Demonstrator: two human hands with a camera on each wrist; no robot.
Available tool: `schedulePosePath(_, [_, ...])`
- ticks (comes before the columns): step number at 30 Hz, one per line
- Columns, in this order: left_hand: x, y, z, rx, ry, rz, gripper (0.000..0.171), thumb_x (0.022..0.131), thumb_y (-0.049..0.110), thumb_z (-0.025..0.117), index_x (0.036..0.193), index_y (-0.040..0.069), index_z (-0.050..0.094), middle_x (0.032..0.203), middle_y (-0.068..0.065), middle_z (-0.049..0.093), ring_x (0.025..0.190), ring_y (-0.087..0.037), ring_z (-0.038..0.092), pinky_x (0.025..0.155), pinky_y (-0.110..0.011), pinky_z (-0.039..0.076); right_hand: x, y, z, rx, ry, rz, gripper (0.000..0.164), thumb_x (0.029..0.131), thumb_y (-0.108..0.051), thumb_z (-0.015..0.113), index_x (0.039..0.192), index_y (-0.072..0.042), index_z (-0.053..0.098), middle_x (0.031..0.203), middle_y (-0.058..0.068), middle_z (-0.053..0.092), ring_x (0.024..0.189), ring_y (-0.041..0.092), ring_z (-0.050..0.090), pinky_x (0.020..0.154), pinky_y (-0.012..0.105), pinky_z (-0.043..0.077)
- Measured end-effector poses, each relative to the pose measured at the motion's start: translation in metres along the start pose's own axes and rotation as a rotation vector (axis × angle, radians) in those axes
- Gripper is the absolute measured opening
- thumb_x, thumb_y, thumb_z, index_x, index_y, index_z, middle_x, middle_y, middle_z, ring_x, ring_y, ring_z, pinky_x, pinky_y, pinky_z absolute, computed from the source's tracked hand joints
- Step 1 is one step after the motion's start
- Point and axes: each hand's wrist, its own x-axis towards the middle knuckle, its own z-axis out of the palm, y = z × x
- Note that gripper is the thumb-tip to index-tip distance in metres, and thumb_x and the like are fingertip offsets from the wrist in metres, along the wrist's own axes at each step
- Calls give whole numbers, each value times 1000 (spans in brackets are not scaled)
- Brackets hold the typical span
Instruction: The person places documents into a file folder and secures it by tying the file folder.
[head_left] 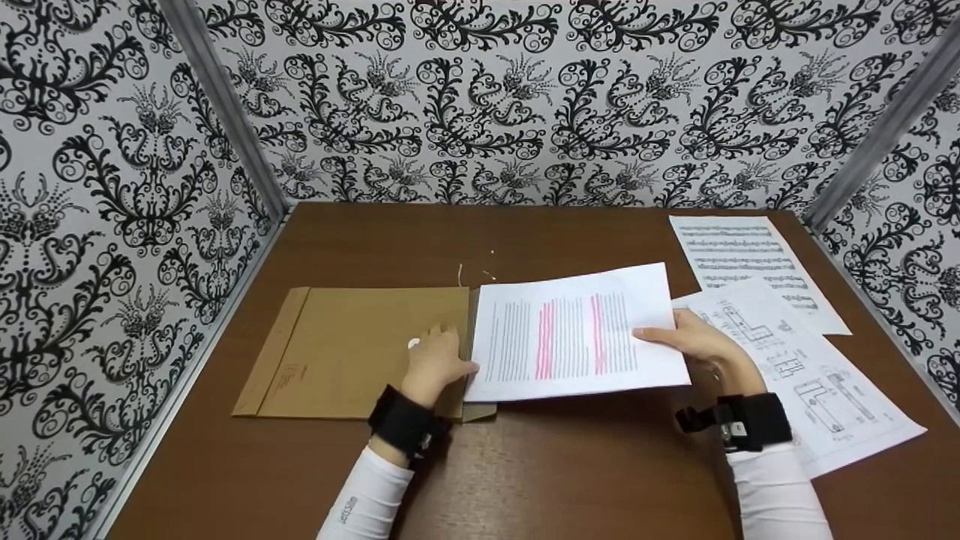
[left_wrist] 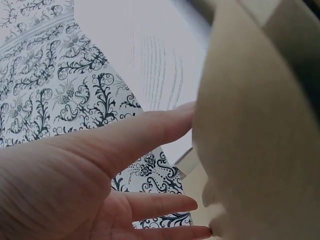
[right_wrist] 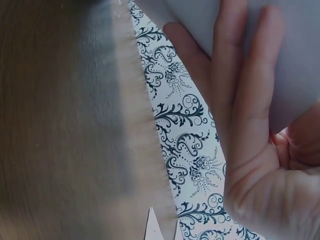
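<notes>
A brown paper document envelope [head_left: 352, 337] lies on the left of the table, with a small white disc [head_left: 413, 343] on its face. My left hand [head_left: 435, 360] rests on the envelope near its right edge, fingers extended; in the left wrist view the thumb [left_wrist: 160, 125] reaches to that edge. White printed paper [head_left: 577, 330], its lines of text partly marked pink, is at the envelope's right edge. My right hand [head_left: 705, 345] pinches the paper's far right side, thumb on top; in the right wrist view the fingers [right_wrist: 255, 80] lie extended under it.
At the right lie a sheet of technical drawings [head_left: 810, 375] and a sheet of music notation [head_left: 742, 240], the drawings overlapping the music. Thin string [head_left: 460, 274] lies behind the envelope. Patterned walls [head_left: 495, 97] enclose the brown table [head_left: 570, 465] at back and sides.
</notes>
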Motion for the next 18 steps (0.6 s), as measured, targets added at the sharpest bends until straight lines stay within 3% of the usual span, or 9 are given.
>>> schedulePosePath(7, [3, -2, 1, 19, -26, -20, 66, 83, 36, 81, 132, -4, 61, 135, -27, 59, 128, -46, 56, 99, -59, 53, 3, 2, 4, -35, 6, -10, 55, 99, -18, 65, 139, 17, 48, 94, -5, 77, 77, 11, 77, 69, 26, 62])
schedulePosePath(18, [4, -2, 5, 51, 28, -2, 59, 82, 32, 81, 126, -3, 65, 126, -24, 65, 118, -45, 63, 94, -57, 54, 5, 2, 11, -71, 4, 2, 55, 97, -17, 67, 136, 17, 49, 100, 4, 76, 78, 10, 75, 71, 26, 62])
